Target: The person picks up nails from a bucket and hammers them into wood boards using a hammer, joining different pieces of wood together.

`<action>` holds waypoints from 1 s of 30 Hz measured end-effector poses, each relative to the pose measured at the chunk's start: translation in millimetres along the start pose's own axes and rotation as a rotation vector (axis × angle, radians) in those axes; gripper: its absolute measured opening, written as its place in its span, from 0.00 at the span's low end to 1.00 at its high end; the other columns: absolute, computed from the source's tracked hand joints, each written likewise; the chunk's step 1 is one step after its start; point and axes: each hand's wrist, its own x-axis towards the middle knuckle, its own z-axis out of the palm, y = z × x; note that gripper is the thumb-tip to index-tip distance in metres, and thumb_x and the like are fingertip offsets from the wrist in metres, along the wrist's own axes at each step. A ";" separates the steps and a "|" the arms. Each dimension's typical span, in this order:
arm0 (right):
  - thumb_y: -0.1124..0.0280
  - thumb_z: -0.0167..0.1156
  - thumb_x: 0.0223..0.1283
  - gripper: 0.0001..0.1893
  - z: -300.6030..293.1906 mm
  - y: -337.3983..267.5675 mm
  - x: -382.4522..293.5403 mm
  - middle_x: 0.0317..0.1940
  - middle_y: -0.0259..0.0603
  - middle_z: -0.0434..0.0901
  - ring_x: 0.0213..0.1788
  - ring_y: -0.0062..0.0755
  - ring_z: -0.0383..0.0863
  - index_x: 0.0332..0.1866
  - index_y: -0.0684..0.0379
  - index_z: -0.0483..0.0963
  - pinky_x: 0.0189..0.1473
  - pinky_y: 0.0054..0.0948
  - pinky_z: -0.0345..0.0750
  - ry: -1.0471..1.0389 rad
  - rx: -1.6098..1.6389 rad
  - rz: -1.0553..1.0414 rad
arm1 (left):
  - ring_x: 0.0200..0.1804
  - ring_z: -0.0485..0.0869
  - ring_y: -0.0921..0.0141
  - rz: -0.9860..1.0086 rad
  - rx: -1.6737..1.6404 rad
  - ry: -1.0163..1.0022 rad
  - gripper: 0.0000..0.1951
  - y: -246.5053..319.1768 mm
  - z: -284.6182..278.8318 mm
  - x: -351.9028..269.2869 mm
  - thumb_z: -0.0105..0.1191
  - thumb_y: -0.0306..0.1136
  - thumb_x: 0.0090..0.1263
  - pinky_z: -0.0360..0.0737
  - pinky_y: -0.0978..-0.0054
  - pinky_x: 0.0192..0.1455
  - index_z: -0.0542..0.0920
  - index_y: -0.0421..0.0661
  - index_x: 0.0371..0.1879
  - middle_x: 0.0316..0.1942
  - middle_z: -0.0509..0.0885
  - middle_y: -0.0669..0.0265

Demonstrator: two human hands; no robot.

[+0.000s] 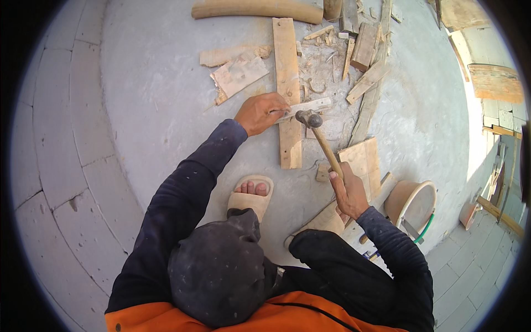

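Note:
My left hand (264, 113) pinches the near end of a short, thin wood strip (316, 104), which lies across a longer wooden board (287, 79) on the floor. Whether the fingertips also hold a nail cannot be made out. In my right hand (351, 191) is the wooden handle of a ball-peen hammer (327, 146). The hammer's metal head is just right of my left fingertips, over the strip and the board's right edge. Small holes or nail heads dot the board and the strip.
Splintered plywood (242, 76) lies left of the board. Wood offcuts (365, 45), shavings and debris spread at upper right. A curved tube-like piece (257, 10) lies at the top. Near my right forearm stand a square board (363, 162) and a round bucket (401, 201). My sandalled feet are close by.

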 end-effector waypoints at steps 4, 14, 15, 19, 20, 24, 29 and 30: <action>0.52 0.53 0.86 0.20 0.6 -4.3 20.9 0.27 0.63 0.81 0.33 0.71 0.85 0.58 0.62 0.74 0.38 0.56 0.79 0.075 -0.096 -0.059 | 0.54 0.89 0.59 0.079 0.071 0.011 0.09 -4.2 2.1 0.0 0.63 0.31 0.76 0.85 0.62 0.58 0.93 0.46 0.49 0.50 0.91 0.64; 0.48 0.50 0.87 0.23 -1.2 1.5 31.2 0.26 0.60 0.81 0.33 0.69 0.85 0.58 0.62 0.74 0.38 0.53 0.77 0.027 -0.168 -0.080 | 0.52 0.90 0.56 0.108 0.091 0.024 0.07 -3.7 2.7 1.8 0.65 0.29 0.74 0.86 0.60 0.55 0.91 0.39 0.44 0.51 0.91 0.59; 0.48 0.50 0.87 0.23 -1.4 1.1 34.6 0.26 0.60 0.81 0.34 0.69 0.85 0.58 0.62 0.74 0.38 0.53 0.77 0.013 -0.190 -0.083 | 0.52 0.90 0.56 0.104 0.085 0.030 0.07 -5.2 2.4 1.2 0.65 0.29 0.74 0.86 0.60 0.54 0.90 0.39 0.44 0.51 0.91 0.59; 0.48 0.52 0.87 0.22 -3.6 -5.0 34.0 0.25 0.60 0.80 0.33 0.69 0.85 0.56 0.61 0.74 0.37 0.54 0.78 0.023 -0.171 -0.064 | 0.51 0.90 0.56 0.067 0.049 0.045 0.07 -4.0 4.3 0.6 0.65 0.29 0.74 0.86 0.61 0.54 0.90 0.39 0.44 0.51 0.90 0.60; 0.49 0.54 0.86 0.21 -3.3 -4.5 33.2 0.24 0.60 0.80 0.33 0.70 0.85 0.55 0.61 0.73 0.37 0.56 0.78 0.059 -0.154 -0.099 | 0.51 0.90 0.55 0.052 0.037 0.047 0.07 -2.2 5.4 1.0 0.65 0.29 0.74 0.86 0.62 0.54 0.90 0.40 0.44 0.51 0.90 0.60; 0.50 0.55 0.86 0.20 3.6 8.4 34.7 0.22 0.61 0.79 0.32 0.71 0.84 0.54 0.61 0.72 0.35 0.58 0.77 0.098 -0.156 -0.191 | 0.50 0.90 0.55 0.041 0.025 0.031 0.07 -4.3 2.3 0.1 0.65 0.30 0.74 0.86 0.62 0.54 0.91 0.41 0.44 0.51 0.91 0.60; 0.48 0.51 0.87 0.23 1.1 12.3 41.6 0.28 0.63 0.82 0.36 0.71 0.87 0.56 0.62 0.74 0.39 0.54 0.79 0.042 -0.216 -0.057 | 0.53 0.90 0.57 0.000 0.063 0.005 0.12 2.8 -0.5 2.9 0.67 0.34 0.73 0.86 0.61 0.57 0.90 0.43 0.52 0.52 0.91 0.60; 0.48 0.51 0.87 0.23 -1.3 10.4 40.4 0.28 0.64 0.82 0.36 0.71 0.87 0.55 0.62 0.74 0.39 0.55 0.79 0.056 -0.202 -0.055 | 0.54 0.90 0.57 -0.034 0.076 0.019 0.15 5.4 -1.2 2.2 0.68 0.36 0.73 0.85 0.61 0.58 0.89 0.44 0.54 0.53 0.91 0.60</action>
